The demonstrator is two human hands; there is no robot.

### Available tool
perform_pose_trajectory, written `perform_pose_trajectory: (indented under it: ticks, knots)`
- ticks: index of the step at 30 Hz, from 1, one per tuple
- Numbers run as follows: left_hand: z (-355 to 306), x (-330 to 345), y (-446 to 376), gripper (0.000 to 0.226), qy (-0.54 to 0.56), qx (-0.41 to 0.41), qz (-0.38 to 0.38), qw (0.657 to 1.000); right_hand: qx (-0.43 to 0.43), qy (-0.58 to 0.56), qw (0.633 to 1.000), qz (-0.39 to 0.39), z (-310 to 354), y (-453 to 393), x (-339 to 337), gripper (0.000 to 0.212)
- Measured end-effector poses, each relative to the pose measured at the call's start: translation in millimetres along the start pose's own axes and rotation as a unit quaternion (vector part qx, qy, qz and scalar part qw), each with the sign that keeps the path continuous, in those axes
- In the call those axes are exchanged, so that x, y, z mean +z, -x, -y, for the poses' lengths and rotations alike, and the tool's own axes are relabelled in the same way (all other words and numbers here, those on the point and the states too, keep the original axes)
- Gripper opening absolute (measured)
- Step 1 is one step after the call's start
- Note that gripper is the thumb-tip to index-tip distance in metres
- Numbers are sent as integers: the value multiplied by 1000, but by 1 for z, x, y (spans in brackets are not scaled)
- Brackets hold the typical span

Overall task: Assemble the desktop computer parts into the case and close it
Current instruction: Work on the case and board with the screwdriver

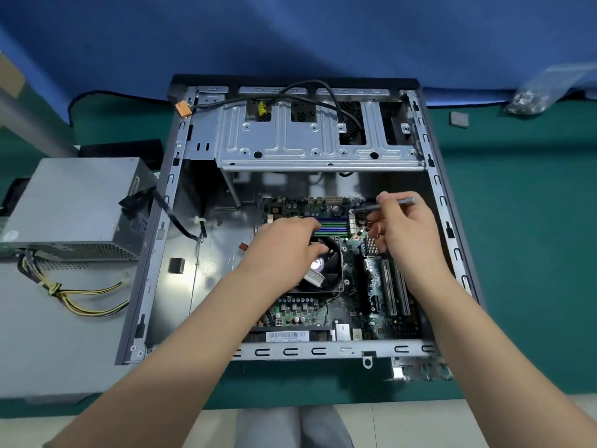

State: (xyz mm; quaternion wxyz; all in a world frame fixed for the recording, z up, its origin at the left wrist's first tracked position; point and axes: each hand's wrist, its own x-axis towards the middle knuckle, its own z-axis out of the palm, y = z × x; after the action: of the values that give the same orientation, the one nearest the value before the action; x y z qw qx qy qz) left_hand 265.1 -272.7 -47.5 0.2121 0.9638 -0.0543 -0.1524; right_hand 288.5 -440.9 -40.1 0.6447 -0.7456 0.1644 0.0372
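The open computer case (151,253) lies flat on the green mat. A green motherboard (378,305) sits inside it, with a black CPU fan (326,270) near its middle. My left hand (284,244) rests on the fan's left side, fingers relaxed. My right hand (403,231) grips a slim grey screwdriver (403,202), whose tip touches the board's far edge near the memory slots. A grey power supply (74,205) with yellow and black cables stands outside the case on the left.
A metal drive cage (316,140) spans the case's far end, with a black cable looped over it. The grey side panel (48,334) lies under the power supply. A bag of screws (529,98) and a small grey chip (458,119) lie at the far right.
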Motion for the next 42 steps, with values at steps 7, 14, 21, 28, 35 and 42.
perform_pose_trajectory:
  ticks: [7,14,21,28,35,42]
  knots:
    - [18,-6,-11,27,-7,35,37,999,-7,111,993,-40,-6,-26,12,12]
    - [33,0,-23,24,67,29,74,995,-39,258,964,-41,-13,-43,16,21]
    - [40,3,-30,23,67,31,75,994,-33,314,948,-37,-16,-55,20,23]
    - [40,3,-30,24,68,37,73,994,-35,333,942,-23,-19,-56,23,22]
    - [37,2,-27,24,63,27,74,995,-43,341,938,-31,-23,-57,22,22]
    - [34,-3,-24,23,73,11,87,993,-42,333,942,-24,-23,-57,22,23]
